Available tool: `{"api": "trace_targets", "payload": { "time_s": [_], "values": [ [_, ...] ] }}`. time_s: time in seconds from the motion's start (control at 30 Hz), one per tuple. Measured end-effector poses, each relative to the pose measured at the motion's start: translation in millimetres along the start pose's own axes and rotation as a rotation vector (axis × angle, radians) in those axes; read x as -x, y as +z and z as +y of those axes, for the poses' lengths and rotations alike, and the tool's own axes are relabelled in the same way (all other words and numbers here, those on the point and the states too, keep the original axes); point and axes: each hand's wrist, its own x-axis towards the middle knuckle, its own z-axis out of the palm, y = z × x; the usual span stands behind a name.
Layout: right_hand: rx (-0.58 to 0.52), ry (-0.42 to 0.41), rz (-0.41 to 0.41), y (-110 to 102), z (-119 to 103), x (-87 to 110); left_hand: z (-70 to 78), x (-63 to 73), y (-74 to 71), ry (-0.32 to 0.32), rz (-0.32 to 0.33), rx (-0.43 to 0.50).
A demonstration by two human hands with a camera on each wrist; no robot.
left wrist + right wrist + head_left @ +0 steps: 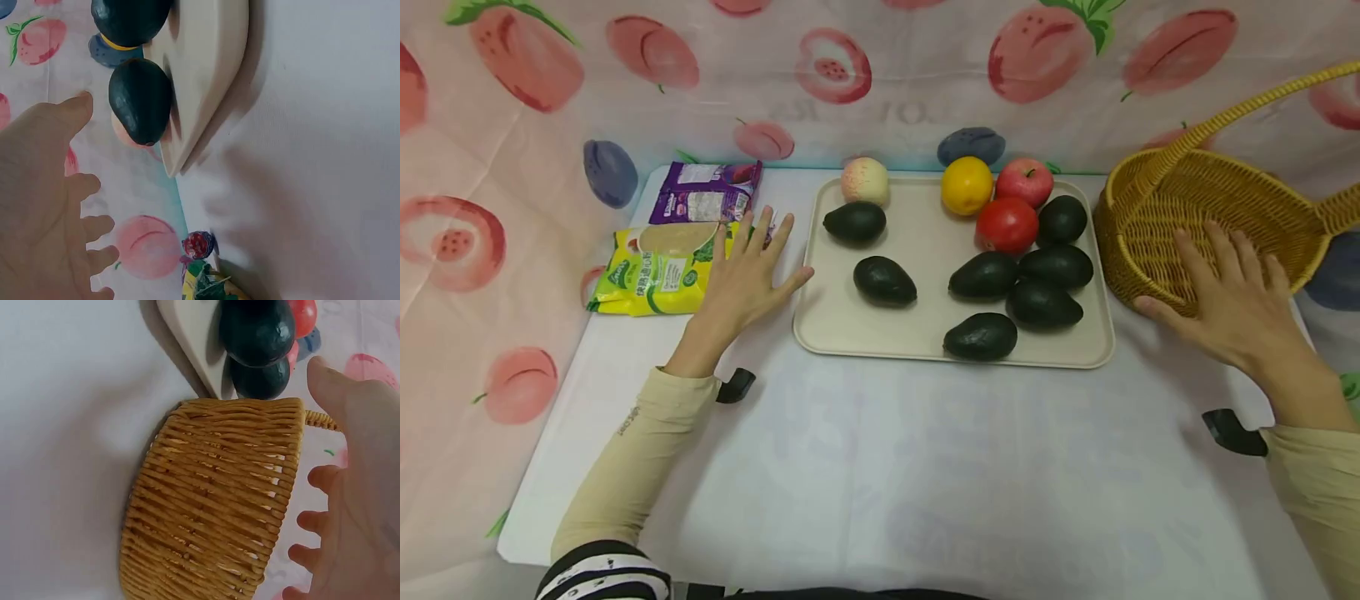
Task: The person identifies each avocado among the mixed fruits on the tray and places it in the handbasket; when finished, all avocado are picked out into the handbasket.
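Observation:
My left hand point(741, 279) hovers with fingers spread by the yellow-green packet point(658, 279), partly hiding its right end. It holds nothing. Right of it lies a beige tray point(831, 329) bearing several dark avocados point(885, 281), a pale peach point(866, 181), an orange point(967, 186), a red apple point(1026, 182) and a tomato point(1007, 226). My right hand point(1240, 304), also spread and holding nothing, is above the near rim of a wicker basket point(1123, 250). In the right wrist view that hand stands apart from the basket's woven side point(206, 500).
A purple packet point(707, 193) lies behind the yellow-green one at the table's back left. The basket's tall handle point(1247, 108) arches over it. White tabletop point(880, 475) spreads in front of the tray. A fruit-print cloth point(722, 75) hangs behind the table.

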Motion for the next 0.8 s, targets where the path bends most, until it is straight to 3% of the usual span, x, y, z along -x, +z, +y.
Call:
{"api": "trace_targets", "payload": {
  "time_s": [0.1, 0.27, 0.37, 0.43, 0.53, 0.8],
  "values": [
    [-0.065, -0.033, 0.048, -0.4, -4.0, 1.5, 1.4, 1.5, 3.2, 0.027, 0.034, 0.118],
    [-0.236, -0.198, 0.228, 1.5, -27.3, 9.3, 9.8, 5.3, 16.5, 0.049, 0.098, 0.552],
    [-0.281, -0.331, 0.32, 7.3, -49.6, 14.7, 16.9, 7.4, 27.2, 0.015, 0.131, 0.711],
    [-0.303, -0.425, 0.364, 14.4, -65.3, 17.1, 21.0, 7.9, 34.5, 0.006, 0.153, 0.767],
    [-0.314, -0.543, 0.367, 25.9, -89.9, 20.3, 26.6, 9.4, 44.3, 0.006, 0.162, 0.825],
    [-0.28, -0.675, 0.23, 44.1, -146.5, 13.3, 28.5, 13.2, 70.7, 0.019, 0.204, 0.872]
  ]
}}
